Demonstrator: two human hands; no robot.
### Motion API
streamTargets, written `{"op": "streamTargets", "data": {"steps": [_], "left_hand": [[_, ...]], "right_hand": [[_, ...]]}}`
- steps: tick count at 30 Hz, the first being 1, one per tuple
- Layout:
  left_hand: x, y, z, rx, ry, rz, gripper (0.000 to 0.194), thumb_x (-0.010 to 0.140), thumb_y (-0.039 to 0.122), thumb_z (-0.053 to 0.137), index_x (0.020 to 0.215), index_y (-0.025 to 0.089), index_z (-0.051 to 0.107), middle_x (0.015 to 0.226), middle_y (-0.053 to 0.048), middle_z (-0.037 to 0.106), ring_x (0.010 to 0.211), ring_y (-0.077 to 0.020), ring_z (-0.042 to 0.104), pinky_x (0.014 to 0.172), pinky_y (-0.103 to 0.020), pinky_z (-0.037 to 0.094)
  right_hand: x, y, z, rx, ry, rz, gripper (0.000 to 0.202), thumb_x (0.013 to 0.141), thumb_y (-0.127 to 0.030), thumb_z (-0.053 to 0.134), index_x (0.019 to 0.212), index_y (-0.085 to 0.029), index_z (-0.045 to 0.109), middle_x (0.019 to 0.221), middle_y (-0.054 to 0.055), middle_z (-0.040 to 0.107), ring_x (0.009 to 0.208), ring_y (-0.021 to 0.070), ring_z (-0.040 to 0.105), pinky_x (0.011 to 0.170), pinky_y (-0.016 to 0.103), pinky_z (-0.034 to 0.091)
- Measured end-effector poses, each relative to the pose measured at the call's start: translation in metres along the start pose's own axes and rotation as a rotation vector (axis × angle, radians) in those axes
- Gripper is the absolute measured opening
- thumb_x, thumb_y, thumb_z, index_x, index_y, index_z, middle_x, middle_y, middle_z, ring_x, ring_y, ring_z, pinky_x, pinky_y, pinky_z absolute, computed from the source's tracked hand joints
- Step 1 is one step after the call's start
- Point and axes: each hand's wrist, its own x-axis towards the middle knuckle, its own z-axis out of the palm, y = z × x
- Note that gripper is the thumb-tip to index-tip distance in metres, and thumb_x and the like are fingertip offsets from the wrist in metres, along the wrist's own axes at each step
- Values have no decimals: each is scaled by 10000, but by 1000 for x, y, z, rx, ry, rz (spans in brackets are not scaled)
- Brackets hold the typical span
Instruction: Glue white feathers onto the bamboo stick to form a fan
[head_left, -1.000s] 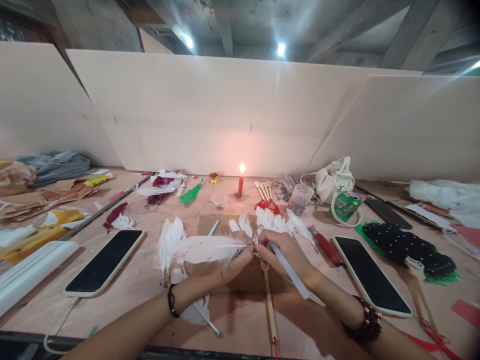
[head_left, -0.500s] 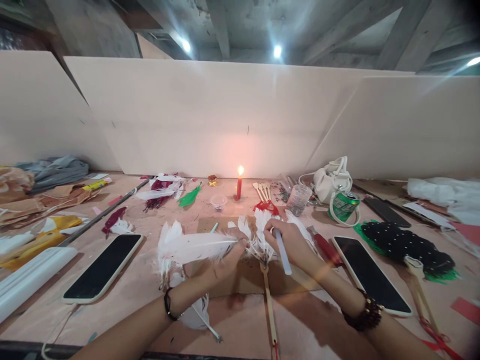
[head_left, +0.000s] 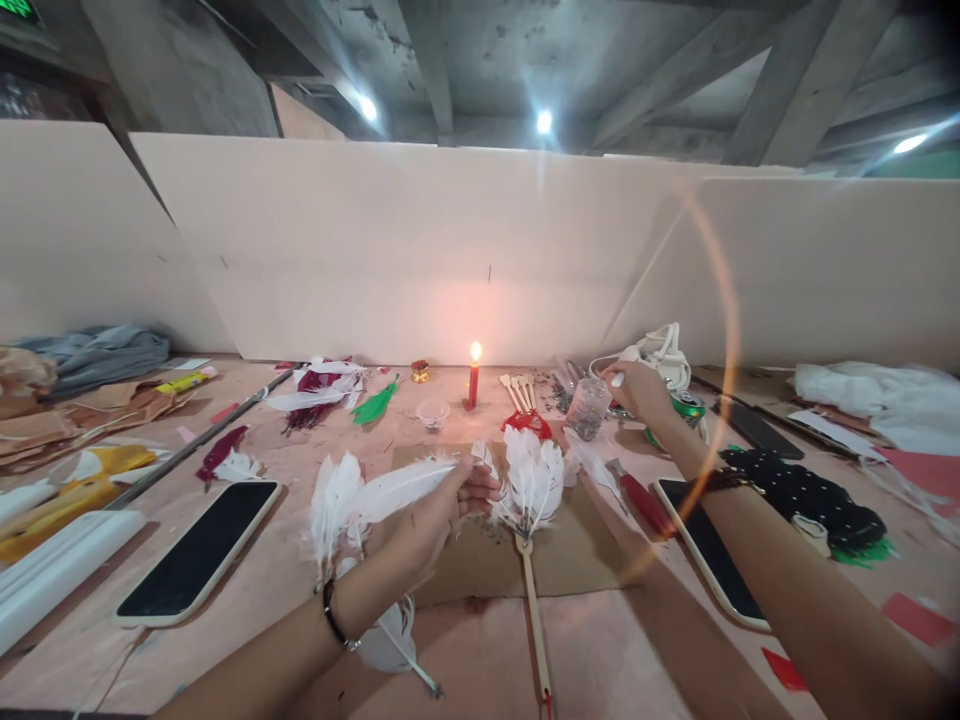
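Curled fingers of my left hand (head_left: 457,500) close around a long white feather (head_left: 409,487) that points left, beside the feather fan. The fan (head_left: 532,480) of white feathers has a wooden handle (head_left: 534,620) and lies on brown cardboard (head_left: 592,550). My right hand (head_left: 637,388) reaches to the back right, its fingers pinched on a small white piece, perhaps the end of the white stick. It is over the white bag (head_left: 664,350), near a clear plastic cup (head_left: 589,405). More white feathers (head_left: 336,505) lie left of the cardboard.
A lit red candle (head_left: 473,385) stands at the back centre. Phones lie left (head_left: 199,550) and right (head_left: 712,560). A red-handled tool (head_left: 643,500), a green can (head_left: 686,405), small wooden handles (head_left: 525,392) and a black dotted fan (head_left: 806,495) are also around.
My right hand has moved from the fan up and right to the bag and cup, taking the white stick away. My left hand stays by the fan with its feather.
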Motion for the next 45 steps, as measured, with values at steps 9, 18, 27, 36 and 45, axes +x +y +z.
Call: {"op": "streamTargets", "data": {"steps": [9,18,27,36,45], "left_hand": [[7,3,-2,-178,-59,-90,410,1032,555,693,1061,156,781,1115,-154,836,1004,-247,761,877,-334,566],[4,5,2,-99,-14,-89,508,928,685,758,1055,193,782,1129,-112,853,1050,-250,718,869,-311,493],[-3,-2,8,-12,-23,-122,677,765,810,814,1022,183,818,1219,-130,832,1269,-325,656,1033,-380,457],[1,2,0,-40,-31,-106,633,867,790,741,1048,188,814,1242,-131,829,1100,-248,680,912,-319,478],[-1,0,7,-72,90,-17,570,654,701,956,821,182,789,879,-76,813,857,-194,680,793,-274,511]], "right_hand": [[-57,-41,-3,57,-116,-90,289,890,-436,658,965,-184,780,671,34,684,623,211,596,657,316,442],[-179,-111,5,-11,-150,-646,286,1098,-360,568,978,-186,760,639,21,729,552,176,673,581,266,333],[-186,-106,21,-187,-146,-693,241,1025,-208,494,951,-180,723,630,46,702,531,188,623,590,312,209],[-159,-93,0,17,-315,-429,242,1012,-263,456,858,-214,637,614,-2,657,504,152,560,566,269,263],[-28,-23,-18,-125,-71,-116,144,865,-344,604,852,-223,681,701,52,708,638,217,610,634,304,359]]}}
